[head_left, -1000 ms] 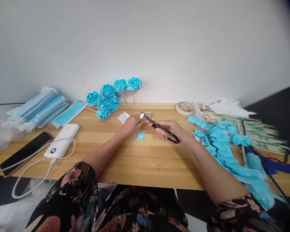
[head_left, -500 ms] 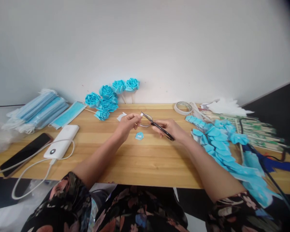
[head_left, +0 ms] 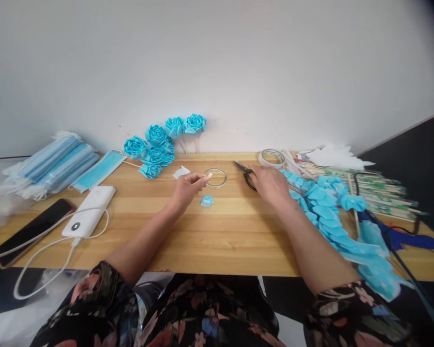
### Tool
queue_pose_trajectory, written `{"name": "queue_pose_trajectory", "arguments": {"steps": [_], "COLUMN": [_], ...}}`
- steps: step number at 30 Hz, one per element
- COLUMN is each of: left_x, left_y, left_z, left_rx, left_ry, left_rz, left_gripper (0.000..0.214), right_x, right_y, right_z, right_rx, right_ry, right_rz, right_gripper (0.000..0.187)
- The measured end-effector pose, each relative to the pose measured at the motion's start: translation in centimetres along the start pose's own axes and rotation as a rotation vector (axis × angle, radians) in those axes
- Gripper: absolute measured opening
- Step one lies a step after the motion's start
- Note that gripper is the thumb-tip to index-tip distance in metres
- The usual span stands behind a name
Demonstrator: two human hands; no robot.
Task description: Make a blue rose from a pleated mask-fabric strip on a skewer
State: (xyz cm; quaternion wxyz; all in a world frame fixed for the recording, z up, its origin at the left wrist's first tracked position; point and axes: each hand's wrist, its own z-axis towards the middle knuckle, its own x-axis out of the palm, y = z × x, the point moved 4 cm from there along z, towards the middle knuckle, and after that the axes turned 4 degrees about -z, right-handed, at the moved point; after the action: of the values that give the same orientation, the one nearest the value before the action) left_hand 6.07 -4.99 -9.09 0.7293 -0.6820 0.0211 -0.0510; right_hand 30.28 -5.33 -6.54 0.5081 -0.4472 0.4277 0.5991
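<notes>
Between the pinched fingertips of my left hand (head_left: 190, 189) is a small white piece (head_left: 210, 176), perhaps tape. Right behind it a thin metal ring (head_left: 220, 182) lies on the wooden table (head_left: 217, 241). My right hand (head_left: 271, 183) is on the black-handled scissors (head_left: 249, 177), whose blades point to the back left; its palm hides part of the handles. A small blue petal-shaped piece (head_left: 207, 201) with a white patch lies in front of my left hand. Beyond that hand is a white scrap (head_left: 181, 172).
Blue flowers on sticks (head_left: 155, 144) lean at the back wall. Face masks (head_left: 58, 161), a power bank (head_left: 90, 212) and a phone (head_left: 34, 231) are at left. A tape roll (head_left: 272, 158), blue petal strips (head_left: 325, 212), wrapped sticks (head_left: 379, 193) and a glue gun (head_left: 412, 241) are at right.
My right hand has carried the scissors away from my left fingers, to the right and down to the table. My left hand stays nearly in place with the white piece.
</notes>
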Motion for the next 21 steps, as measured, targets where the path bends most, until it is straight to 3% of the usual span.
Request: {"name": "queue_pose_trajectory", "arguments": {"steps": [3,6,8,14,21], "left_x": [0.5,1.1,1.3,1.5,1.1], "left_y": [-0.1,-0.2,-0.2,0.2,-0.4], "left_z": [-0.3,-0.6,-0.7,-0.5,-0.8], "left_rx": [0.038,0.064,0.071,0.066,-0.071], "left_ry": [0.022,0.067,0.091,0.138,0.168], "left_rz": [0.032,0.03,0.021,0.035,-0.013], "left_gripper": [0.033,0.031,0.029,0.025,0.036], "right_x": [-0.9,-0.7,-0.2,0.3,-0.5], "right_y": [2.4,4.7,5.6,5.8,6.6], "right_z": [-0.7,-1.2,-1.3,-1.6,-2.1], "right_rx": [-0.113,-0.201,-0.186,-0.118,-0.249], "right_ry": [-0.103,-0.032,0.014,-0.007,-0.244], "right_rz": [0.296,0.689,0.819,0.87,0.749], "right_gripper": [0.03,0.026,0.024,0.018,0.012]}}
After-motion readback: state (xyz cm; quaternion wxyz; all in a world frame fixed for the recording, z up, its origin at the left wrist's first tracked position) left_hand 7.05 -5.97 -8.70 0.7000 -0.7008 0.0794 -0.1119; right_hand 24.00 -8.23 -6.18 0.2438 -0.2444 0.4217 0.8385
